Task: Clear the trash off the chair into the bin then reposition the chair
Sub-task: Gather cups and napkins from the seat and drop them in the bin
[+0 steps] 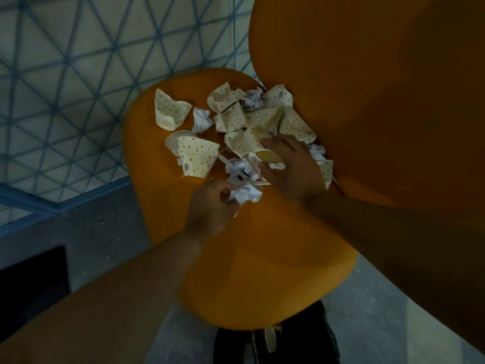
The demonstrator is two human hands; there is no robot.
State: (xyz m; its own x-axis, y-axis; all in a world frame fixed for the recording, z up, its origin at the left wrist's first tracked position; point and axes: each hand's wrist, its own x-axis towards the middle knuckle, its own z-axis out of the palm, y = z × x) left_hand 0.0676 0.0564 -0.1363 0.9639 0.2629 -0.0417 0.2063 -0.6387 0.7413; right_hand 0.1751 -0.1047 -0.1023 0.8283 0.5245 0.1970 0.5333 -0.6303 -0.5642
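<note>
An orange chair [262, 258] fills the middle of the view, its backrest [380, 88] rising at the right. Several crushed polka-dot paper cups [198, 160] and crumpled white papers [201, 120] lie heaped on the far part of the seat, with white plastic cutlery among them. My left hand [210, 206] is closed on a crumpled white paper [246, 194] at the near edge of the heap. My right hand [291, 169] lies on the heap, its fingers around a crushed cup [265, 155].
A carpet with a blue triangle pattern [65, 88] covers the floor at the left and behind the chair. Grey floor [105, 232] lies beside it. A dark opening [31, 285] shows at lower left. A black object [301, 340] sits under the seat's near edge.
</note>
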